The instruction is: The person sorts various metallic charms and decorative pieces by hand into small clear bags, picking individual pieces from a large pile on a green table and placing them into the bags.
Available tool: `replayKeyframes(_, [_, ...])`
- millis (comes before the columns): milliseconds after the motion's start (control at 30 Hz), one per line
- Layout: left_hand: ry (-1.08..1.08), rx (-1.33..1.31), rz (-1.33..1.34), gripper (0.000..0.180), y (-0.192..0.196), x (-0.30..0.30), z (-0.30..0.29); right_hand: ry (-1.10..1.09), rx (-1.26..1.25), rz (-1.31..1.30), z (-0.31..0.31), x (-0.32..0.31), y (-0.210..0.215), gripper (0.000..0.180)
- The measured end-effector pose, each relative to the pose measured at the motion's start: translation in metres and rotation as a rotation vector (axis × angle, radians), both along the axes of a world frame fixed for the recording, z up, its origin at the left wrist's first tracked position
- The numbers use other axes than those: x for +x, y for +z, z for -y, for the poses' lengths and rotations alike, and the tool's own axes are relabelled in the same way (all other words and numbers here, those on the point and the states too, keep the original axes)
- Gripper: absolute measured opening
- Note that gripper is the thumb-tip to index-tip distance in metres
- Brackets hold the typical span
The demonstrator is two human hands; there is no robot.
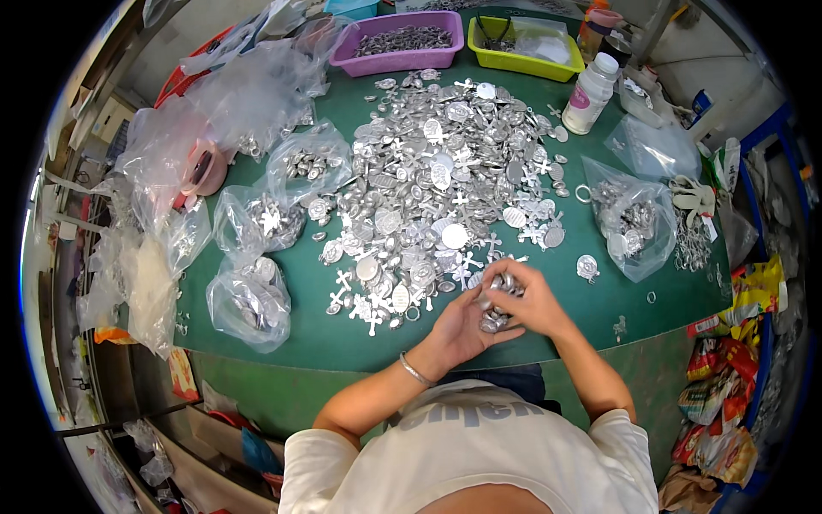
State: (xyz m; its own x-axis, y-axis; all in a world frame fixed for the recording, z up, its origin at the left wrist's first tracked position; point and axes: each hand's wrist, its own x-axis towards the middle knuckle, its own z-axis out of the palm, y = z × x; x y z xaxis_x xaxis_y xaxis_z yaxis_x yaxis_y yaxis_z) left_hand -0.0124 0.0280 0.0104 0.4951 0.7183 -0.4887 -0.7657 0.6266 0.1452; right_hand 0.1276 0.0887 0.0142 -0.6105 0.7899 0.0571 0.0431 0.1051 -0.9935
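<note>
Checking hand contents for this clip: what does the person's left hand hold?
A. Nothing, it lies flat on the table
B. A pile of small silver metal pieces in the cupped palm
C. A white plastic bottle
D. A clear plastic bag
B: the left hand is cupped palm up with a pile of small silver metal pieces in it, and the right hand reaches into them.

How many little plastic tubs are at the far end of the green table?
2 for sure: a purple tub holding silver pieces at the far middle, and a yellow-green tub just to its right. A bluish one peeks out behind them, mostly hidden.
</note>
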Motion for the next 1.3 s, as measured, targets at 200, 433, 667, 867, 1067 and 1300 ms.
replayKeyframes(200, [0.112,0.019,0.069,0.025,-0.032,0.001,0.005,0.105,0.618,0.232,0.025,-0.015,0.021,0.018])
replayKeyframes(433, [0.184,-0.107,0.194,0.022,-0.033,-0.006,0.011,-0.203,0.2,0.088,-0.002,-0.022,0.015,0.019])
replayKeyframes(667, [0.151,-0.179,0.17,0.021,-0.016,-0.026,0.027,0.179,0.857,0.454,-0.051,-0.075,-0.022,0.045])
replayKeyframes(867, [0.497,-0.039,0.054,0.017,-0.014,-0.113,-0.003,0.163,0.996,0.618,-0.041,-0.079,-0.022,0.047])
replayKeyframes(1067, [1.048,-0.097,-0.036,0.031,-0.003,-0.228,-0.113,0.186,1.077,0.621,-0.041,-0.082,-0.02,0.044])
replayKeyframes(1300, [1.217,0.171,-0.201,0.053,0.01,-0.245,-0.148,0.197,1.001,0.53,-0.046,-0.08,-0.026,0.034])
